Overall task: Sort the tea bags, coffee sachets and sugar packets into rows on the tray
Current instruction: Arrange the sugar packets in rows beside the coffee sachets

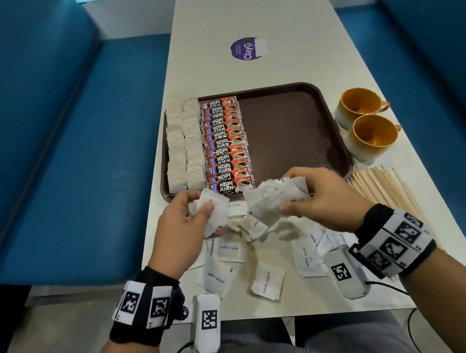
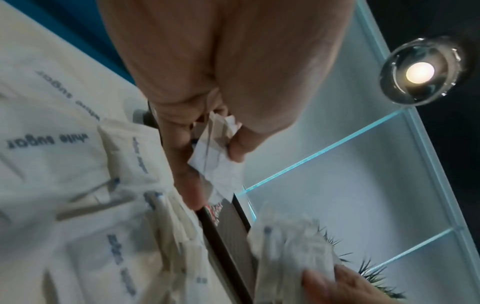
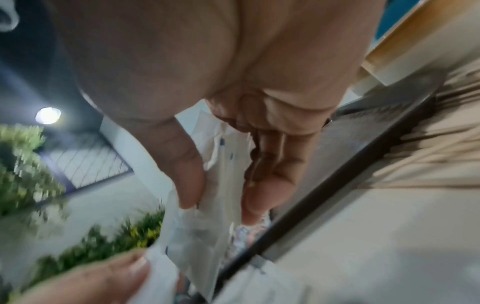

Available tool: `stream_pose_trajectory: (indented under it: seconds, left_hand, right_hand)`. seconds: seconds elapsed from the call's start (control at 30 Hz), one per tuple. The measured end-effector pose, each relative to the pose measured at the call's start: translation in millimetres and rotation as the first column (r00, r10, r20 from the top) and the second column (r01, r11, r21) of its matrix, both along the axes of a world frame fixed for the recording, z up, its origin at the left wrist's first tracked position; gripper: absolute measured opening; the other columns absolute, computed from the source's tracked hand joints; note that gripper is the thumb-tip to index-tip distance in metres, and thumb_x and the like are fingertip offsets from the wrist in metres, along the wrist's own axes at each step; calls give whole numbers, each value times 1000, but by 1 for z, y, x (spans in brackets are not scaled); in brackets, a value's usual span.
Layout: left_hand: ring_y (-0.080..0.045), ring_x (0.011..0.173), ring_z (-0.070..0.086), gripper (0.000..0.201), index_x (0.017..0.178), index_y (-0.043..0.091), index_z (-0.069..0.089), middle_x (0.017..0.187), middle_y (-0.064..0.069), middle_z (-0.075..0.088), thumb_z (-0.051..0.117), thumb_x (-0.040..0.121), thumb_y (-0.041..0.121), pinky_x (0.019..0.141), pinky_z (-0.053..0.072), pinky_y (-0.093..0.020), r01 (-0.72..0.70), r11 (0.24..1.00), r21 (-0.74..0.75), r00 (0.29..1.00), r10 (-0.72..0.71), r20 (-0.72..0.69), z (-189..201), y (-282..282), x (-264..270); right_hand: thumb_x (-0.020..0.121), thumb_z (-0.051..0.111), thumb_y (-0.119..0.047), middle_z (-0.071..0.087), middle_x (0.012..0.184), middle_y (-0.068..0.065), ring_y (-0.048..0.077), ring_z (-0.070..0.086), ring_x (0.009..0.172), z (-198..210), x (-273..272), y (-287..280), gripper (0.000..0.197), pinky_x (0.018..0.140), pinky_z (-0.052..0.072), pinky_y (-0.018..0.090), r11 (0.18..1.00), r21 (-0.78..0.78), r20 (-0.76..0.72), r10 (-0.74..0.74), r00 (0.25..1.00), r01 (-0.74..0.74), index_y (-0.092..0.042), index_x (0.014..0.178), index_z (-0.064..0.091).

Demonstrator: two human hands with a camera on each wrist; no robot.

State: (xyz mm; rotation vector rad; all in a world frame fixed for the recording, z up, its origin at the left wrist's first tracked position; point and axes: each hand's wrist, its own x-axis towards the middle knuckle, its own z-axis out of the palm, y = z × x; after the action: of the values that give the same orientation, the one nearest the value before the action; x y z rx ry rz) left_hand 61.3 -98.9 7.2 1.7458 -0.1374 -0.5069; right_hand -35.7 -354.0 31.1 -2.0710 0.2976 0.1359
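Observation:
A brown tray (image 1: 292,133) holds two columns of pale tea bags (image 1: 184,144) at its left and a column of red coffee sachets (image 1: 227,146) beside them. My left hand (image 1: 191,220) grips a small bunch of white sugar packets (image 1: 213,210) just in front of the tray's near edge. The same bunch shows pinched between thumb and fingers (image 2: 215,164) in the left wrist view. My right hand (image 1: 310,195) grips a larger bundle of sugar packets (image 1: 274,198), seen also between its thumb and fingers (image 3: 223,185). Several loose sugar packets (image 1: 267,284) lie on the table below both hands.
Two orange-lined cups (image 1: 366,123) stand right of the tray. A fan of wooden stirrers (image 1: 384,190) lies at the right, near my right wrist. A purple sticker (image 1: 247,48) marks the far table. Blue bench seats (image 1: 59,147) flank both sides.

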Motion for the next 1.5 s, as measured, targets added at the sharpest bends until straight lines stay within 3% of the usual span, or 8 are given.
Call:
stream_pose_trajectory:
  seconds: [0.2,0.3,0.4,0.63,0.77,0.93,1.2,1.5]
  left_hand:
    - [-37,92,75,24,118,18,66,116,-13,74,45,108,11,71,61,-55,55,976,-210,975,-98,-198,11,-28,-11]
    - [-52,101,70,49,128,9,63,120,-22,72,37,108,45,76,59,-61,18,929,-370,900,-176,-398,22,-39,-14]
    - [-54,110,65,81,138,12,57,127,-23,69,36,91,74,84,56,-66,52,902,-429,854,-263,-449,18,-39,-12]
    - [-52,104,68,42,136,10,55,124,-25,68,66,96,9,71,62,-51,156,894,-421,876,-322,-358,13,-40,-11]
    - [-48,98,70,39,136,10,56,125,-23,68,61,97,8,65,62,-44,148,885,-441,880,-322,-350,18,-37,-9]
    - [-46,95,70,49,139,15,55,128,-21,68,68,91,14,63,61,-42,113,867,-485,891,-304,-336,18,-37,-6]
    - [-48,97,70,49,136,13,58,126,-22,69,69,88,13,70,63,-45,87,861,-501,898,-286,-334,17,-38,-7]
    - [-51,96,70,40,136,7,58,123,-27,69,62,96,6,64,62,-41,26,858,-513,898,-245,-365,18,-34,-6]
  right_hand:
    - [81,83,-3,76,94,16,35,73,79,20,14,11,29,61,61,37,937,340,50,63,997,-77,-3,107,70]
    - [80,84,-4,77,92,10,39,73,80,18,22,20,24,63,62,39,940,330,26,84,996,-88,-13,100,74]
    - [77,88,-9,72,90,-6,21,74,74,18,25,22,24,62,61,28,964,257,7,69,998,-69,-20,95,78]
    - [54,100,-38,76,95,-3,19,74,86,11,23,26,59,76,63,45,991,106,46,-82,996,77,-28,101,65]
    - [59,98,-37,76,86,0,23,73,79,13,25,19,38,75,63,45,987,107,41,-128,991,124,-25,85,74]
    - [79,83,-18,78,89,9,21,73,72,25,25,19,24,63,60,23,947,307,18,-106,994,95,-8,101,77]
    - [83,80,-33,76,82,12,13,60,63,19,24,21,23,58,53,26,955,263,30,-151,988,138,-11,91,79]
    - [91,73,-8,66,92,38,26,55,59,24,26,14,15,49,49,29,883,428,38,-228,973,191,5,99,73]
